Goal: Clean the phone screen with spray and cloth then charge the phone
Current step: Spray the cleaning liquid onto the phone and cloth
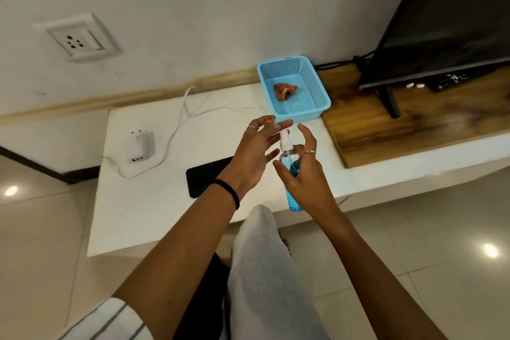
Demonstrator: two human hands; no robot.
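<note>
The phone [205, 178] lies flat and dark on the white tabletop [154, 210]. Left of the phone a white charger [141, 145] rests, its cable [176, 124] looping along behind. Right of the phone, the left hand [255, 153] pinches a small clear cap [273, 122] in its fingertips, the grip closed on it. Further right of the phone, the right hand [302, 172] wraps the blue spray bottle [291, 171], grip clamped around its body, forefinger raised. Behind and right of the phone a blue basket [314, 85] holds the crumpled orange cloth [285, 90].
</note>
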